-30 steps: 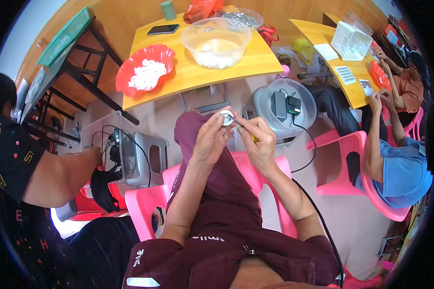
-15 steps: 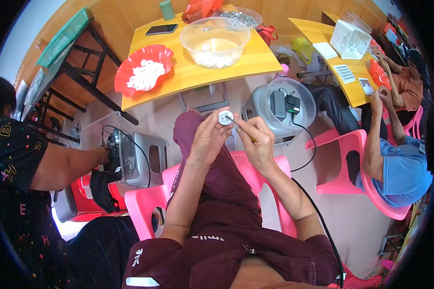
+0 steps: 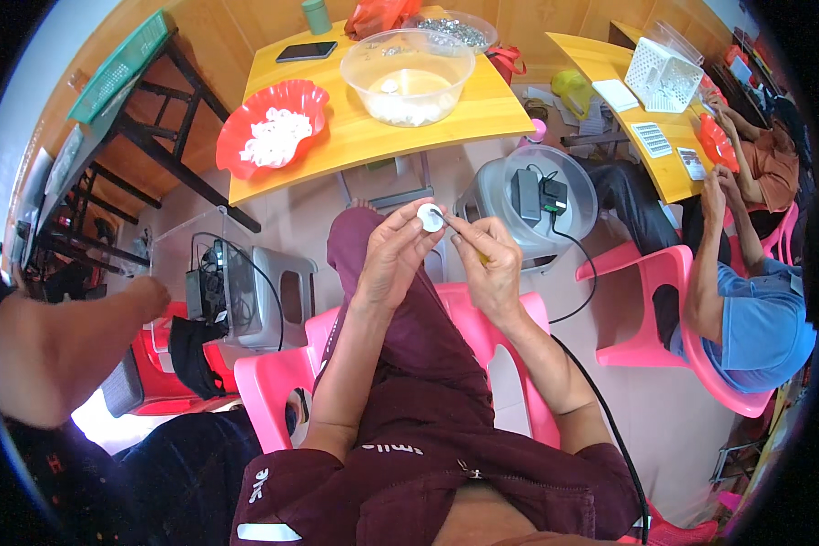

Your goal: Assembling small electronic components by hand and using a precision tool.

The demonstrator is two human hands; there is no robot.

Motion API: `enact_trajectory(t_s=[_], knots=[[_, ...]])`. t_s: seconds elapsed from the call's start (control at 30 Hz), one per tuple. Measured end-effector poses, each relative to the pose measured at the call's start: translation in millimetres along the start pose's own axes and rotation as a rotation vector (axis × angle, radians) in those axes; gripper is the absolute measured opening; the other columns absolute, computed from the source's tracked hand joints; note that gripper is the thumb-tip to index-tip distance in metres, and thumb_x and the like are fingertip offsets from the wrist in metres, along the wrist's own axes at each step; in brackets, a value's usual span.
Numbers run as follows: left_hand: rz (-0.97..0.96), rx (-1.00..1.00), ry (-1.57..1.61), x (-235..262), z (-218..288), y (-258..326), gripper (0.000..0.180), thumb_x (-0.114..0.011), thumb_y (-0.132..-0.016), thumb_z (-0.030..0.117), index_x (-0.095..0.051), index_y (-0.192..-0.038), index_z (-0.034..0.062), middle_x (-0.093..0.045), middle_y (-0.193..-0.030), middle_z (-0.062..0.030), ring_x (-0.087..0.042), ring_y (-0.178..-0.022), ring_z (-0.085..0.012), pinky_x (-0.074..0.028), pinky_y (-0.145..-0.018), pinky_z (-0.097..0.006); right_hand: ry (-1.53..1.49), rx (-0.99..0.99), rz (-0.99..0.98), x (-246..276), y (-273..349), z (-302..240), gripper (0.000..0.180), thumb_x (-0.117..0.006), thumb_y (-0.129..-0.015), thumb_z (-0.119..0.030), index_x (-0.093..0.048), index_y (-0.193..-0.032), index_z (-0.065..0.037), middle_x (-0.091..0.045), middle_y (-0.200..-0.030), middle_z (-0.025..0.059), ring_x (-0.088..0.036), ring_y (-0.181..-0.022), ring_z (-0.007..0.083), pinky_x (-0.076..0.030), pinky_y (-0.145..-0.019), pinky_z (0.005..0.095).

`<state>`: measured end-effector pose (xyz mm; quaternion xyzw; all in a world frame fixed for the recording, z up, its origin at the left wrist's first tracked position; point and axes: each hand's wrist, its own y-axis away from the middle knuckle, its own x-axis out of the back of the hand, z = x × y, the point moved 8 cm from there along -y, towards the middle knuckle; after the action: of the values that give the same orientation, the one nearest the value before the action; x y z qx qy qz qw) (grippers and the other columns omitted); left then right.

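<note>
Above my lap, my left hand [image 3: 393,250] pinches a small round white plastic piece [image 3: 429,217] between thumb and fingertips. My right hand [image 3: 493,273] is closed around a slim tool [image 3: 444,218] with a dark, thin tip and a yellowish handle; its exact kind is too small to make out. The tip meets the right edge of the white piece. Beyond my hands, on the yellow table [image 3: 337,155], a red scalloped bowl [image 3: 230,136] holds a heap of white pieces. A large clear tub [image 3: 408,68] beside it has more white pieces at the bottom.
A phone [image 3: 306,52], a green canister [image 3: 316,16] and a basin of metal bits [image 3: 452,35] sit at the table's back. Right of my knees, a clear round tub [image 3: 576,205] holds black adapters. A cable runs past my right arm. People sit left and right.
The white piece has turned in my left fingers, now showing a plainer face, and shifted slightly right. The person at left has drawn an arm back from the clear bin.
</note>
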<state>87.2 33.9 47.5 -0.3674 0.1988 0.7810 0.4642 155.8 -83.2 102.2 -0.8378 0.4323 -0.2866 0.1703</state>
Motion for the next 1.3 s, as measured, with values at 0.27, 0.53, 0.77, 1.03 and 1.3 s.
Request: enact_trajectory(t_s=[0.27, 0.53, 0.77, 1.03, 1.3], knots=[[0.029, -0.038, -0.117, -3.7, 2.5, 3.2, 0.036, -0.056, -0.088, 0.004, -0.051, -0.123, -0.0006, -0.057, -0.119, -0.0135, -0.055, -0.110, -0.0189, -0.044, -0.096, -0.032, -0.092, -0.109, -0.069, -3.9, 2.6, 10.1, 0.026, -0.060, -0.083, 0.002, -0.067, -0.106, -0.007, -0.052, -0.075, 0.0029, -0.049, -0.059, 0.0083, -0.040, -0.050, 0.0212], [0.009, -0.073, -0.110, -7.9, 4.9, 5.5, 0.038, -0.057, -0.087, 0.003, -0.050, -0.124, 0.0000, -0.056, -0.121, -0.0135, -0.054, -0.112, -0.0190, -0.044, -0.097, -0.032, -0.311, -0.264, -0.116, -9.0, 5.7, 20.4, 0.024, -0.058, -0.086, -0.002, -0.066, -0.108, -0.006, -0.053, -0.079, 0.0022, -0.052, -0.059, 0.0068, -0.044, -0.049, 0.0193], [0.011, -0.082, -0.118, -9.5, 4.8, 6.2, 0.037, -0.058, -0.087, 0.005, -0.051, -0.123, 0.0001, -0.057, -0.119, -0.0145, -0.055, -0.110, -0.0200, -0.045, -0.096, -0.033, -0.168, -0.149, -0.064, -6.0, 3.8, 16.0, 0.025, -0.059, -0.085, -0.001, -0.067, -0.107, -0.007, -0.054, -0.079, 0.0022, -0.052, -0.058, 0.0064, -0.045, -0.049, 0.0191], [0.050, -0.110, -0.128, -7.6, 5.7, 6.1, 0.032, -0.050, -0.091, 0.005, -0.050, -0.123, -0.0032, -0.056, -0.120, -0.0188, -0.055, -0.111, -0.0228, -0.046, -0.096, -0.033, -0.083, -0.057, -0.034, -4.1, 4.0, 7.7, 0.029, -0.060, -0.081, 0.006, -0.068, -0.106, -0.008, -0.054, -0.077, 0.0019, -0.050, -0.058, 0.0070, -0.041, -0.049, 0.0203], [0.058, -0.023, -0.104, -5.2, -7.6, 5.7, 0.032, -0.058, -0.088, 0.008, -0.055, -0.119, -0.0008, -0.060, -0.112, -0.0146, -0.058, -0.104, -0.0212, -0.049, -0.091, -0.034, -0.144, 0.000, -0.024, -5.9, 4.2, 1.0, 0.026, -0.061, -0.081, 0.005, -0.068, -0.104, -0.007, -0.054, -0.077, 0.0022, -0.050, -0.059, 0.0070, -0.041, -0.049, 0.0204]])
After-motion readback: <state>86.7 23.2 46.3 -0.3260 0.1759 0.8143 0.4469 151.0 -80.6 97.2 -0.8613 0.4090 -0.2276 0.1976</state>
